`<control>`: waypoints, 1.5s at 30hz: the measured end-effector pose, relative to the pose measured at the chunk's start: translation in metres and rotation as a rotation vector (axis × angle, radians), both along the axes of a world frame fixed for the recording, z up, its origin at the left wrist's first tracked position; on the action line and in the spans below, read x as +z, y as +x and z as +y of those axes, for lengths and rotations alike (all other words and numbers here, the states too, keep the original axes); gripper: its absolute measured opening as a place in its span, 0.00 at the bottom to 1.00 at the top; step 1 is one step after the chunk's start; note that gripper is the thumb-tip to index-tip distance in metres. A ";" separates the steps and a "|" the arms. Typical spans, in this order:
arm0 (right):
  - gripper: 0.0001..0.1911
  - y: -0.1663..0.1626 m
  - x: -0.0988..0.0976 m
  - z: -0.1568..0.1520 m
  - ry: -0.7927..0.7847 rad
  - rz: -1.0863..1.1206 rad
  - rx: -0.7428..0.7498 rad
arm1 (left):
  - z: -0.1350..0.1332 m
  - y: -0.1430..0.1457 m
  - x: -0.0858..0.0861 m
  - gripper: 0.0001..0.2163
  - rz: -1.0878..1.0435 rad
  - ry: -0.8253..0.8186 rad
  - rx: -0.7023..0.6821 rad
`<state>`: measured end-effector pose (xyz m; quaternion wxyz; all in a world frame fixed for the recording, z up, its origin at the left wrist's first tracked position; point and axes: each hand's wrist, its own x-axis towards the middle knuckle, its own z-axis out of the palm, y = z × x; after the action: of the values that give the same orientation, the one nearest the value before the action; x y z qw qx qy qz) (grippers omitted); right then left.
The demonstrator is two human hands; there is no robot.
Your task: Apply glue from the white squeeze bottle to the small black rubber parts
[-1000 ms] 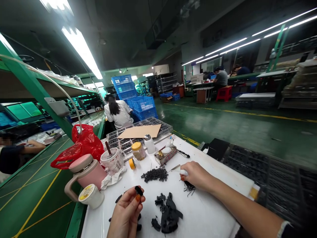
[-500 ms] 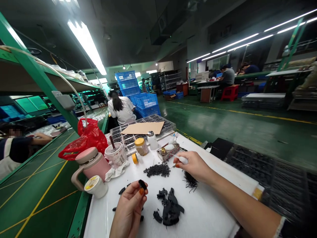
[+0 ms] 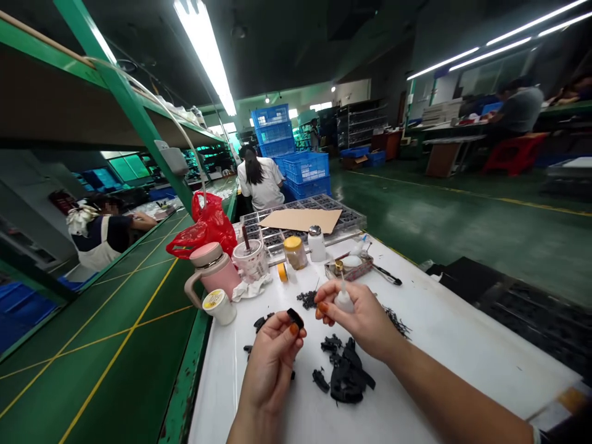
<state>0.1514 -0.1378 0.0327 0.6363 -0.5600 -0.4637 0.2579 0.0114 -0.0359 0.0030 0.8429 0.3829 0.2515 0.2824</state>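
A small black part (image 3: 295, 317) is pinched between the thumb and fingers (image 3: 292, 330) of the left hand (image 3: 276, 354), held just above the white counter (image 3: 439, 345). Just beside it, the right hand (image 3: 363, 317) has its fingers closed around a small white bottle (image 3: 343, 300). The bottle's thin nozzle points up, near the part but apart from it. In front of both hands a heap of black scraps (image 3: 345, 376) lies on the counter. A pile of tiny black bits (image 3: 306, 299) sits behind the hands, and thin black slivers (image 3: 398, 320) lie to the right. Further back stand a pink mug (image 3: 215, 274), a yellow-lidded jar (image 3: 295, 251), a red bag (image 3: 206, 227) and a tray (image 3: 351, 217) topped with cardboard (image 3: 303, 219).
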 end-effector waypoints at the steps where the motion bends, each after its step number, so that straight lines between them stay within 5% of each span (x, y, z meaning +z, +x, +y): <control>1: 0.05 0.001 -0.002 -0.001 -0.010 0.000 -0.006 | -0.001 0.000 -0.001 0.12 0.011 -0.007 0.000; 17: 0.03 0.004 -0.006 -0.004 -0.076 0.010 -0.123 | -0.006 0.006 -0.006 0.12 0.061 -0.024 -0.036; 34: 0.03 -0.001 -0.003 -0.012 -0.056 -0.331 -0.119 | -0.005 0.005 -0.006 0.08 -0.053 0.016 -0.096; 45: 0.06 -0.006 -0.012 -0.012 0.151 -0.599 -0.195 | -0.005 0.004 -0.009 0.09 -0.012 0.029 -0.112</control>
<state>0.1457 -0.1497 0.0205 0.5329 -0.6042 -0.5922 -0.0157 0.0159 -0.0406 -0.0060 0.8533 0.4066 0.2205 0.2407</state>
